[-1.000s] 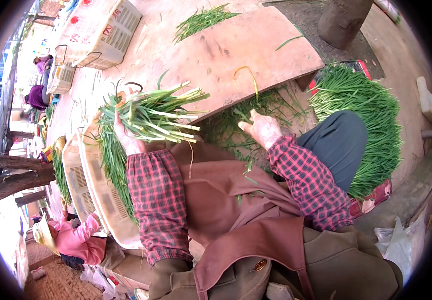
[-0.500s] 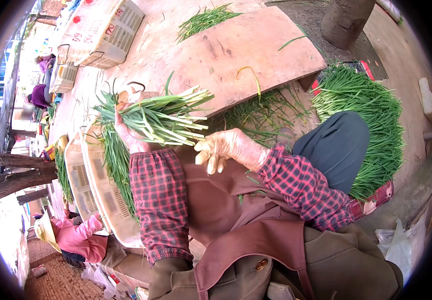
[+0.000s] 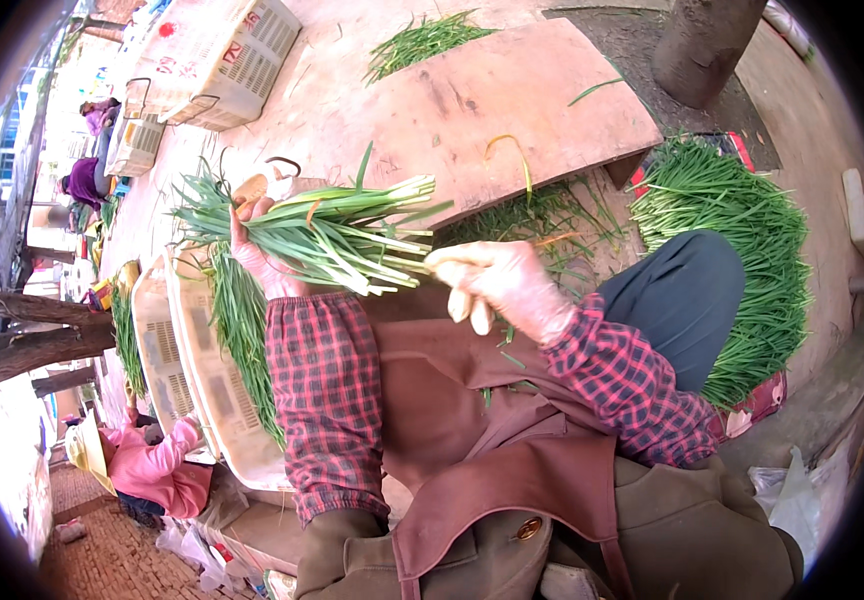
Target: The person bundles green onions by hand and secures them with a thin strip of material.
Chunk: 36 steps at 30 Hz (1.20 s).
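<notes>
My left hand (image 3: 264,262) is closed around a bunch of garlic chives (image 3: 337,240), its leafy tips to the left and pale cut stems to the right. My right hand (image 3: 512,285), with pale covers on its fingers, is at the stem ends. Its thumb and forefinger are pinched together; whatever is between them is too small or blurred to name. A thin brownish strand (image 3: 555,239) shows just beyond this hand. Red-and-black checked sleeves cover both forearms.
A low board (image 3: 552,85) stands ahead, with a yellowed leaf (image 3: 524,160) over its edge and chive scraps below. A large chive pile (image 3: 727,255) lies right, beside my knee. Plastic crates (image 3: 184,375) with chives stand left. Behind are stacked crates (image 3: 227,65); a person in pink (image 3: 157,465) sits lower left.
My right hand has moved right and slightly up, its loosely curled fingers now pinched at the stem ends. My left hand still holds the bunch. The whole view has shifted slightly.
</notes>
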{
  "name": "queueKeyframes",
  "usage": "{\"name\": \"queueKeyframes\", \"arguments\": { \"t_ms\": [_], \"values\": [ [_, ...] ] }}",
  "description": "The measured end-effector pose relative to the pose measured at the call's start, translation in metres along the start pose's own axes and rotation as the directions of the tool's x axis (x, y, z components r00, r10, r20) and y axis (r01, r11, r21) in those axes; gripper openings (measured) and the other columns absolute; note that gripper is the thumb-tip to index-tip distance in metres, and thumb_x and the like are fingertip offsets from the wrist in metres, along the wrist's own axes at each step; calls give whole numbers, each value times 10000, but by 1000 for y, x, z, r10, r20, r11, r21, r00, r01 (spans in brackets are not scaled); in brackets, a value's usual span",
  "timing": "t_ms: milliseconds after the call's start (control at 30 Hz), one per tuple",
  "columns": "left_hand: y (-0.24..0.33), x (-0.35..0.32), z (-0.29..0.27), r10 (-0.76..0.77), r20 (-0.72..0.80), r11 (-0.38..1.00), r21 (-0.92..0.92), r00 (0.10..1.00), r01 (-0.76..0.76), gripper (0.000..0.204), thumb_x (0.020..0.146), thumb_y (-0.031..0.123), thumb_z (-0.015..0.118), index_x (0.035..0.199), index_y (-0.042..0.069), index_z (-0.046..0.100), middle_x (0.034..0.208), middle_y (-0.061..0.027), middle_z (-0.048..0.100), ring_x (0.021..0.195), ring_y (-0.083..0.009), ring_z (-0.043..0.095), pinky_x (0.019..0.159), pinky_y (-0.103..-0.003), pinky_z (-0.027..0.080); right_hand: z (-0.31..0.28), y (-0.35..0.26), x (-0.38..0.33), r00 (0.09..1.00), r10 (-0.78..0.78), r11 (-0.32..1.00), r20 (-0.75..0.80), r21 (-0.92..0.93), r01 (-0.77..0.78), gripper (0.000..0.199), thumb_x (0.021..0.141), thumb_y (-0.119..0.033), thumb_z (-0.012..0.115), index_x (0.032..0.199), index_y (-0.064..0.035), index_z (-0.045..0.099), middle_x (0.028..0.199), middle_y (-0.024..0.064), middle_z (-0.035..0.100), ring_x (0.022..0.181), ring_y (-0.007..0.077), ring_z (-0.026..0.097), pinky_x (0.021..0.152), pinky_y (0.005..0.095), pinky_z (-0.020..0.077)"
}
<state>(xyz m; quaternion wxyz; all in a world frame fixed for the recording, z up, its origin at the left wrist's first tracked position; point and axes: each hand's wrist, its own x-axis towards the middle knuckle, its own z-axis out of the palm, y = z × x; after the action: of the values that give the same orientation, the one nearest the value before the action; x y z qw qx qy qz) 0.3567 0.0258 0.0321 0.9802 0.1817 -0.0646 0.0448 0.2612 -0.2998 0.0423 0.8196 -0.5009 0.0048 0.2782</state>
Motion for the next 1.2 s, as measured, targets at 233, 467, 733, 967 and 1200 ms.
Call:
{"name": "queueKeyframes", "arguments": {
  "t_ms": [233, 467, 733, 967, 1200],
  "values": [
    [-15, -3, 14, 68, -20, 986, 152, 997, -65, 173, 913, 141, 664, 1041, 61, 580, 747, 34, 564, 719, -118, 512, 716, -308, 441, 30, 5, 35, 992, 126, 986, 8, -116, -124, 256, 911, -260, 704, 834, -18, 678, 538, 13, 568, 373, 67, 468, 334, 219, 355],
    [-7, -4, 12, 49, 71, 992, 110, 996, -57, 140, 924, 131, 636, 1026, 44, 594, 750, 18, 570, 702, -114, 505, 745, -286, 429, -5, 38, 22, 967, 32, 983, -252, -167, -76, 240, 926, -209, 638, 752, -44, 653, 541, 26, 577, 396, 85, 482, 339, 250, 362],
    [-5, -1, 9, -10, 244, 997, 79, 970, -10, 151, 937, 145, 599, 1050, 47, 577, 723, 37, 537, 676, -100, 479, 710, -274, 404, -58, 23, 10, 895, -37, 830, -445, -512, -221, 201, 901, -254, 644, 954, -69, 703, 677, 75, 671, 541, 190, 626, 557, 350, 518],
    [-16, -4, 22, -16, 292, 987, 155, 956, -31, 88, 942, 158, 582, 977, 85, 547, 665, 72, 521, 602, -73, 484, 657, -249, 364, -39, -1, 35, 695, -680, 281, 234, -793, 541, 315, 847, -244, 702, 1089, -41, 704, 1083, 144, 682, 997, 280, 630, 886, 376, 496],
    [-16, -3, 19, -32, 356, 983, 179, 934, -35, 92, 969, 181, 547, 984, 92, 532, 659, 72, 525, 594, -69, 500, 657, -262, 366, -22, 9, 53, 722, -611, 301, 325, -748, 592, 315, 800, -163, 742, 1089, -38, 713, 1039, 110, 694, 949, 272, 632, 882, 367, 485]
  ]
}}
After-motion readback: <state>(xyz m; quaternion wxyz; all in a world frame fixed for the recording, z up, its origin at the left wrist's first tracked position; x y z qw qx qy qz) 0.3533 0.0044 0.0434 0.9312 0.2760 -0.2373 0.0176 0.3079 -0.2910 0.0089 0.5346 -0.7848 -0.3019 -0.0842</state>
